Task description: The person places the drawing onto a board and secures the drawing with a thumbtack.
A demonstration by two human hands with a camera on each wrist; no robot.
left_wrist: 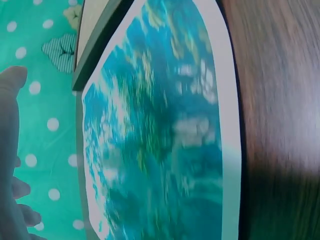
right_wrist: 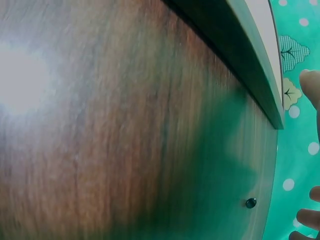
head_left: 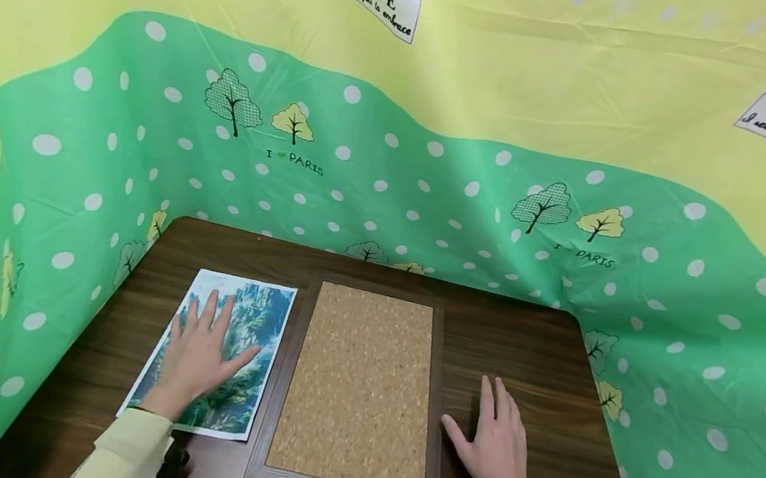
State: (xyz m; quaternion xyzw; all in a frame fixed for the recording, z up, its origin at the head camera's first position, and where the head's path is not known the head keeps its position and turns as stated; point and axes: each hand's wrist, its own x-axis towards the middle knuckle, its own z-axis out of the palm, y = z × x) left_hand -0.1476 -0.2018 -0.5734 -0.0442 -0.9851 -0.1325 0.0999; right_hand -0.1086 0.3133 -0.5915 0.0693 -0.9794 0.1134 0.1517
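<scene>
A cork board (head_left: 361, 388) in a dark brown wooden frame lies flat on the table. To its left is a white-bordered paper print (head_left: 247, 390) of a blue-green mountain landscape, seen close up in the left wrist view. My left hand (head_left: 196, 356), fingers straight and spread, is over this print and covers part of it. Just right of the board's frame, my right hand (head_left: 494, 448) is over the bare wood, palm down, fingers extended and holding nothing. A small dark round thing (right_wrist: 251, 203) shows on the table in the right wrist view.
The dark wood-grain table (head_left: 518, 338) has rounded far corners. A green and yellow patterned cloth (head_left: 392, 181) hangs behind it and along both sides. Glare marks the tabletop in the right wrist view. Dark straps or devices sit at both wrists.
</scene>
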